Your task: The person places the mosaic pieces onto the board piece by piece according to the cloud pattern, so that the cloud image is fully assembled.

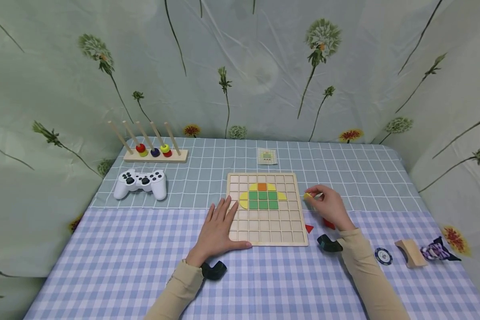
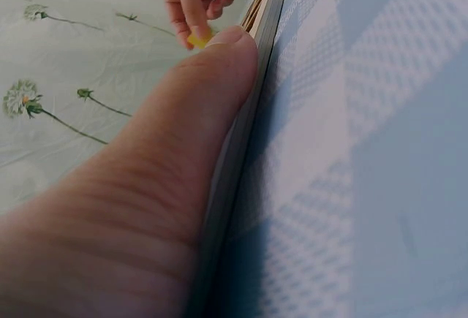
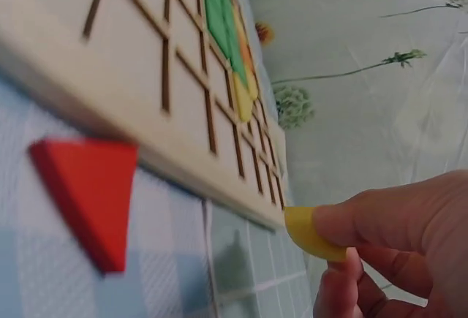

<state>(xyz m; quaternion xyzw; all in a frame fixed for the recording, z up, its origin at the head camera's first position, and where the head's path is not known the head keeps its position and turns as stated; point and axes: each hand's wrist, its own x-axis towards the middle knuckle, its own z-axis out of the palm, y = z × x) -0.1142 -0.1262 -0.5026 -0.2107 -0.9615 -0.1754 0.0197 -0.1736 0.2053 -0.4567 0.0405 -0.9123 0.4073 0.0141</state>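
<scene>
A wooden grid board (image 1: 264,227) lies at the middle of the table. Green squares (image 1: 263,204), an orange square (image 1: 262,187) and several yellow rounded pieces (image 1: 243,204) fill some of its upper cells. My left hand (image 1: 217,231) rests with spread, straight fingers over the board's left edge, its thumb (image 2: 197,91) along the near edge. Just beyond the right edge, my right hand (image 1: 331,206) pinches a yellow quarter-circle piece (image 3: 301,232) between thumb and fingers, raised over the cloth. A red triangle (image 3: 88,197) lies beside the board, and another red piece (image 1: 329,224) is partly hidden under the right wrist.
Behind the board lies a small pattern card (image 1: 267,156). At the left are a white game controller (image 1: 140,183) and a peg stand (image 1: 176,156) with coloured beads. A poker chip (image 1: 383,256), a wooden arch block (image 1: 412,254) and a purple-black wrapped item (image 1: 438,251) lie right.
</scene>
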